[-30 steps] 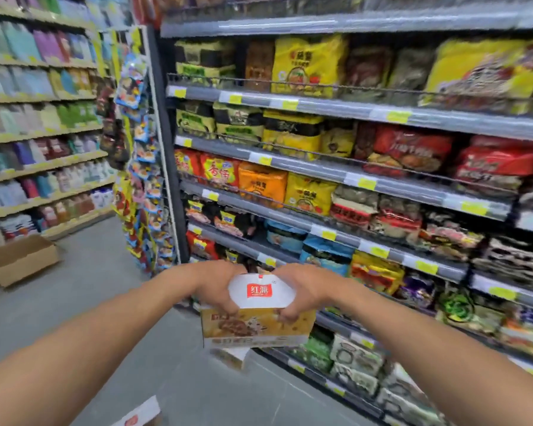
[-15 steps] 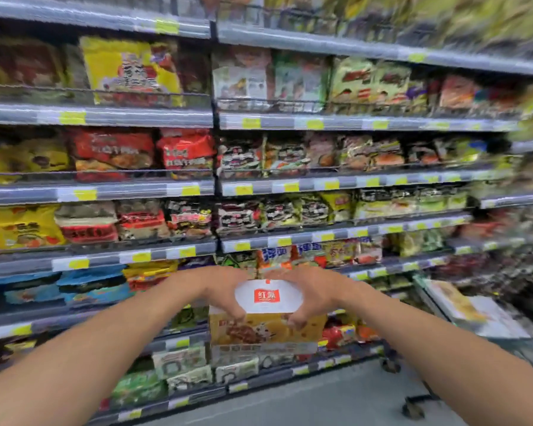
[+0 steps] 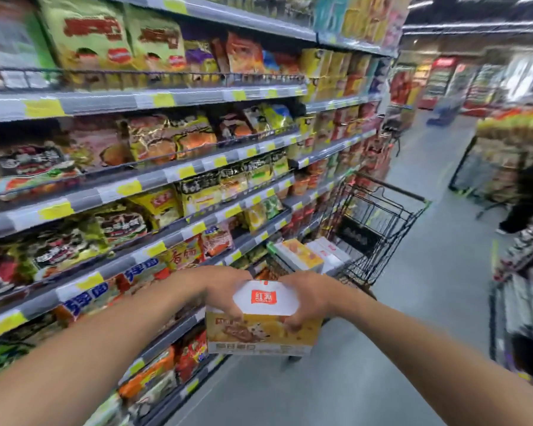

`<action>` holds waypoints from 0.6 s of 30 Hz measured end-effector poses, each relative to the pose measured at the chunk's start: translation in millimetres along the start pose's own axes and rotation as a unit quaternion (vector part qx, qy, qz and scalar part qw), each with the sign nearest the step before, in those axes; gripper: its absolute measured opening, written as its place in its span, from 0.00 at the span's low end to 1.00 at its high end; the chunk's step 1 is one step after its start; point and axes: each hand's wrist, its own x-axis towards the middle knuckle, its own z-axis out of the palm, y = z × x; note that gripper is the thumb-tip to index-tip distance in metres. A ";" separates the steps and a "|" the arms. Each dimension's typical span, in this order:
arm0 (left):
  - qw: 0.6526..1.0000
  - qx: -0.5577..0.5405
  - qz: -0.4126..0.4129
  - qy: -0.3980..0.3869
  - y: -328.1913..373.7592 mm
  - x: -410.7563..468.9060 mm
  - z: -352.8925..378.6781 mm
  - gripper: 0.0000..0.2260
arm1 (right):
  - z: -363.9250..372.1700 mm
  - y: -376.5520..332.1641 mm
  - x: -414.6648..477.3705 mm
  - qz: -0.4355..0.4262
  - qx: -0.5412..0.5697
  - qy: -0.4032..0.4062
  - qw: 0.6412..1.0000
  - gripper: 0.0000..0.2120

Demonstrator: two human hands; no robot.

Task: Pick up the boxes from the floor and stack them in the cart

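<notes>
I carry a yellow box with a white top and a red logo (image 3: 263, 330) at waist height. My left hand (image 3: 220, 292) grips its left top corner and my right hand (image 3: 308, 298) grips its right top corner, fingers curled over the edges. Just beyond the box stands a black wire cart (image 3: 379, 222), close to the shelves. Inside the cart lie similar boxes: a yellow-topped one (image 3: 299, 255) and white ones (image 3: 330, 252) beside it. The cart's lower part is hidden behind my hands and the box.
Long grey shelves (image 3: 154, 176) packed with snack bags run along the left. A person in patterned clothes (image 3: 523, 256) stands at the right edge beside another cart. A display stand (image 3: 511, 149) sits further back right. Grey floor (image 3: 419, 302) lies between.
My view has swung right along the shelves, bringing the cart with its boxes into sight ahead. Both hands keep the same hold on the box.
</notes>
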 end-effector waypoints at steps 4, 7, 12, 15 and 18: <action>0.999 0.019 0.043 -0.022 -6.8 71.3 -22.8 0.38 | -4.3 40.0 15.3 0.071 0.002 0.014 0.997 0.42; 0.995 0.031 0.085 -0.029 -14.6 117.8 -46.4 0.37 | -9.2 64.5 36.2 0.112 0.000 0.030 0.993 0.42; 0.985 0.078 0.153 -0.032 -20.6 195.2 -86.8 0.40 | -17.1 107.0 62.5 0.179 -0.004 0.066 0.982 0.41; 0.978 0.094 0.182 -0.037 -16.0 241.7 -102.5 0.39 | -24.4 135.4 71.8 0.203 0.002 0.076 0.976 0.44; 0.972 0.105 0.207 -0.034 -5.8 296.3 -117.4 0.38 | -30.3 174.3 85.0 0.230 0.014 0.079 0.970 0.40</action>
